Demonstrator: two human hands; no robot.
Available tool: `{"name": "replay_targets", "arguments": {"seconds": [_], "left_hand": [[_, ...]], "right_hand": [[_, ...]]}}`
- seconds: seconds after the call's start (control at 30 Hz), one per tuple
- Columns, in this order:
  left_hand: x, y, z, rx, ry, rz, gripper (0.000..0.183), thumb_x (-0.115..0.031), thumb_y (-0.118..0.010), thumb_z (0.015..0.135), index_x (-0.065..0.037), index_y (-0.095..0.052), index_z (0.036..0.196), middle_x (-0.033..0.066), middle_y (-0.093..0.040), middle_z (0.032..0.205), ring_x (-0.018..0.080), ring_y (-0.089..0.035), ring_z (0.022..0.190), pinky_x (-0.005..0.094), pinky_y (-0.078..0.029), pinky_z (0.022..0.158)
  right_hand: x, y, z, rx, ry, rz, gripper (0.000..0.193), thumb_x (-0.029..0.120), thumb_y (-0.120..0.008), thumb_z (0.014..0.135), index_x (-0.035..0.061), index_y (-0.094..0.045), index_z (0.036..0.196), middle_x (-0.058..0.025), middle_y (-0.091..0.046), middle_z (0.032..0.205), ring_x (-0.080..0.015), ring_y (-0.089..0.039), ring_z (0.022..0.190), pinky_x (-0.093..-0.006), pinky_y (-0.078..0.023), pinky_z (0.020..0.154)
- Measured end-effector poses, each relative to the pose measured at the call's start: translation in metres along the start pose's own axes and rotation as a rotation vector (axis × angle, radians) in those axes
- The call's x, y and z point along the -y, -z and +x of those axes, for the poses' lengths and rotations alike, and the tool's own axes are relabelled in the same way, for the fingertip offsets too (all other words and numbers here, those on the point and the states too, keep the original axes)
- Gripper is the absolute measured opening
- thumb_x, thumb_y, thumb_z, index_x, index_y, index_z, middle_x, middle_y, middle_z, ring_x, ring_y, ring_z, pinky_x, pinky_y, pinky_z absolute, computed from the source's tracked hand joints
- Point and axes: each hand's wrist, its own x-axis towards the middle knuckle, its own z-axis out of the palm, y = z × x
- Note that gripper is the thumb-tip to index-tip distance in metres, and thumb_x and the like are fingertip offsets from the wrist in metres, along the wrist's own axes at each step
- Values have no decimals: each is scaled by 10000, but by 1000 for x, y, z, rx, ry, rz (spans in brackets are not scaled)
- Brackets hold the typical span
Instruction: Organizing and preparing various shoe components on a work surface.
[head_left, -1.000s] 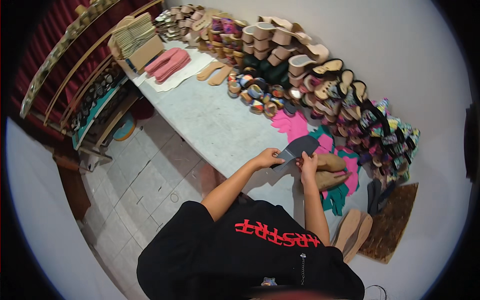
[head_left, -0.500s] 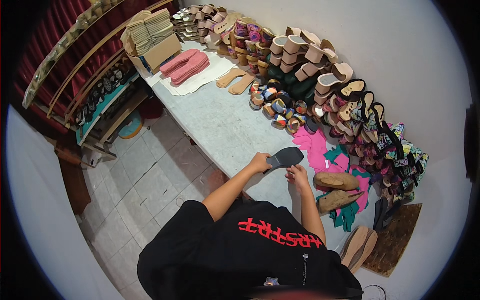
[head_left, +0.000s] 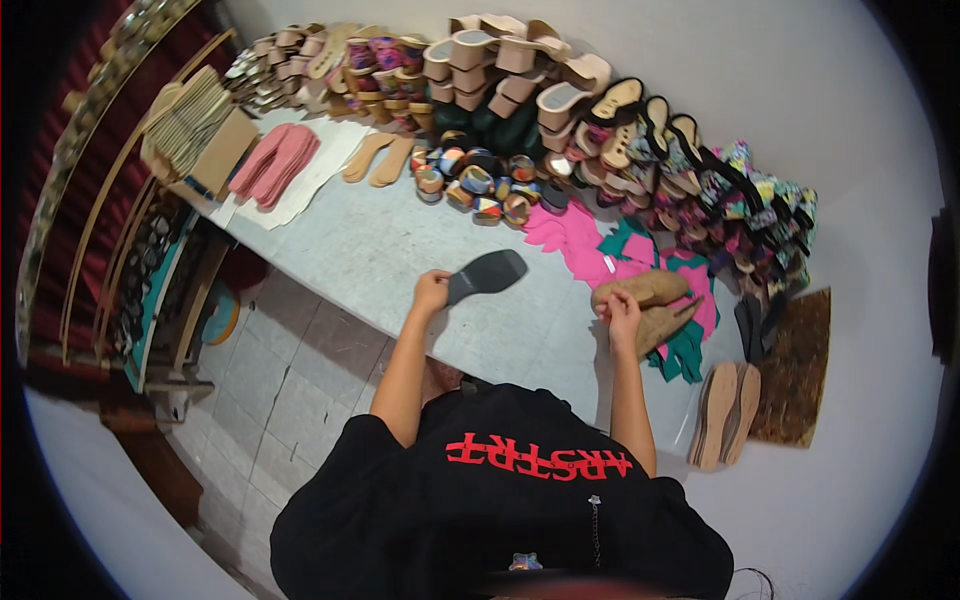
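Observation:
A flat black shoe sole (head_left: 490, 274) is in my left hand (head_left: 431, 293), which grips its narrow end over the table. Its broad end points away to the right. My right hand (head_left: 621, 316) is apart from the sole, over a pair of brown shoe lasts (head_left: 660, 290) on the right. Its thumb and fingers are drawn together; whether anything small is between them, or whether they touch the last, I cannot tell. Under the lasts lie pink fabric pieces (head_left: 565, 240) and green fabric pieces (head_left: 680, 360).
Heeled shoes (head_left: 470, 80) are stacked along the wall, with patterned wrapped heels (head_left: 477, 180) before them. Pink insoles (head_left: 275, 165) and tan insoles (head_left: 378, 160) lie at the far left by a cardboard box (head_left: 222, 150). Beige soles (head_left: 725, 410) and a brown board (head_left: 795, 370) are at right.
My right hand has left the sole and moved right to the lasts. The left hand keeps the sole and has shifted left with it. The whole view has turned somewhat.

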Motion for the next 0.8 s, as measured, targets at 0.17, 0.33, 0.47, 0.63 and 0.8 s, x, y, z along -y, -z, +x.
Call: {"name": "replay_targets", "arguments": {"seconds": [0.17,0.33,0.47,0.63,0.8], "left_hand": [[-14,33,-10,-199,144,264,184,-127,-544,728,-104,-625,892,100,-603,847,248,-525,860,398,-391,769],[-75,13,-28,-364,100,479,247,-224,-573,716,-176,-585,957,99,-492,1067,307,-353,1057,504,-251,866],[-118,-58,-40,-120,-212,424,282,-231,-612,686,-174,-576,960,116,-455,1090,323,-342,1060,471,-263,868],[-166,-171,-82,189,-614,273,330,-228,-652,658,-166,-570,971,124,-453,1080,322,-347,1058,452,-288,860],[-192,-224,-91,517,-587,446,568,-298,-700,621,-135,-486,1122,145,-459,1091,350,-412,1028,445,-353,851]], "right_hand": [[17,37,-9,-363,413,-97,174,52,-517,806,11,-493,974,-30,-546,806,-102,-504,660,-216,-411,574],[23,75,-28,-845,467,-590,235,79,-584,747,21,-508,962,-88,-496,946,-179,-468,792,-291,-404,683],[-7,108,-22,-904,295,-567,390,193,-650,721,7,-483,1020,-133,-494,952,-227,-482,869,-332,-408,751],[-45,128,-6,-521,80,-321,622,316,-706,649,-100,-452,1035,-220,-538,969,-280,-531,892,-333,-434,758],[-9,95,-16,-426,-128,-846,559,287,-686,659,-101,-495,1013,-221,-565,1024,-291,-575,896,-333,-441,767]]}}
